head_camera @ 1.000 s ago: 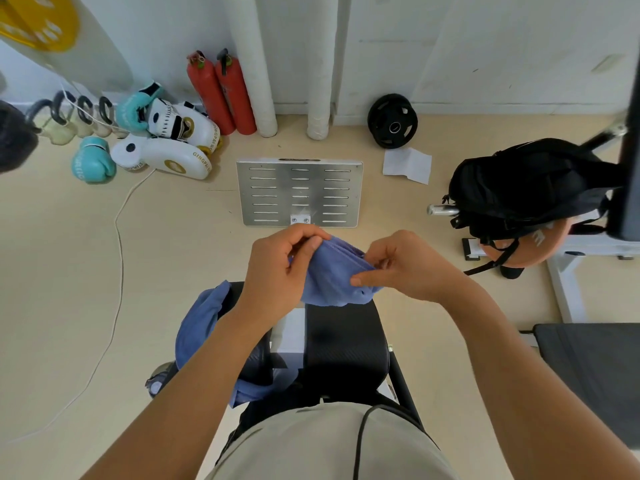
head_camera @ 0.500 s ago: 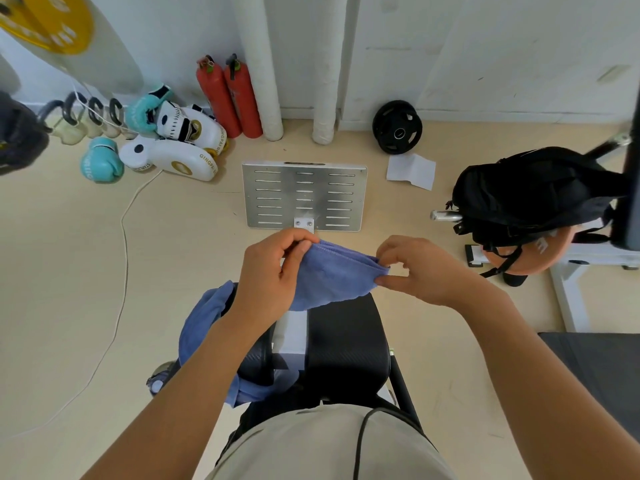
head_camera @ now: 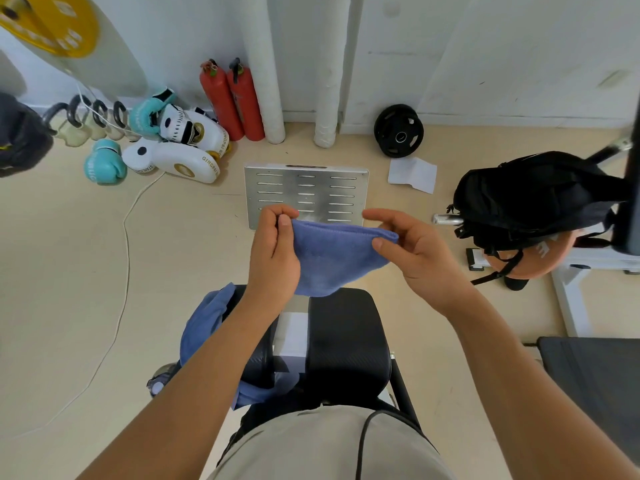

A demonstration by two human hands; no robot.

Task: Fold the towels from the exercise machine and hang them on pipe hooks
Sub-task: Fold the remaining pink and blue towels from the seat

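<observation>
A small blue towel [head_camera: 332, 258] hangs in the air above the exercise machine's black padded seat [head_camera: 346, 341]. My left hand [head_camera: 273, 251] pinches its upper left corner between thumb and fingers. My right hand [head_camera: 412, 251] pinches the upper right corner, so the top edge is stretched flat between both hands. A second blue towel [head_camera: 204, 323] lies draped over the left pad of the machine, partly hidden under my left forearm. Two white wrapped pipes [head_camera: 266, 81] stand against the far wall; no hooks show on them.
The machine's metal footplate [head_camera: 308, 188] lies just beyond my hands. Boxing gloves [head_camera: 173, 140], two red extinguishers [head_camera: 232, 98] and kettlebells sit far left. A black weight plate [head_camera: 398, 131], paper sheet, and a black backpack [head_camera: 533, 202] on a bench are at right.
My hands have drawn apart and risen slightly, stretching the bunched towel out so its top edge is now straight between them. The draped towel has not moved.
</observation>
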